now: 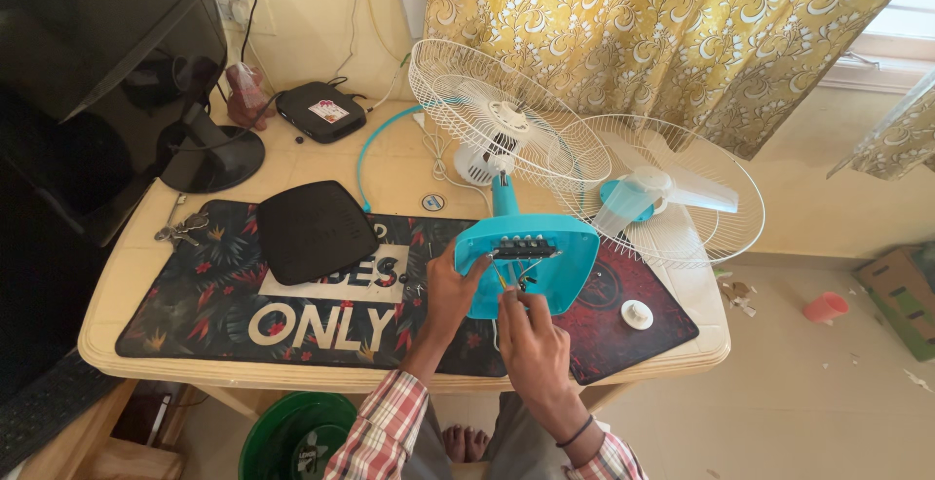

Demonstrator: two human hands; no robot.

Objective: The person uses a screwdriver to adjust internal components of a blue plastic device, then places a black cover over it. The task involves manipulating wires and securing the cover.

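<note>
The left hand (450, 290) grips the blue fan base (531, 264); the right hand (531, 344) pinches its wires. The blade (672, 188) is already off, beyond both hands.

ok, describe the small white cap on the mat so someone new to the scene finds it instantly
Start at the table with the dark printed mat. Go to the mat's right end, just right of the blue fan base that the left hand steadies and the right hand works on. The white cap lies there alone: small, round, with a raised centre, the only white piece on the red patch.
</note>
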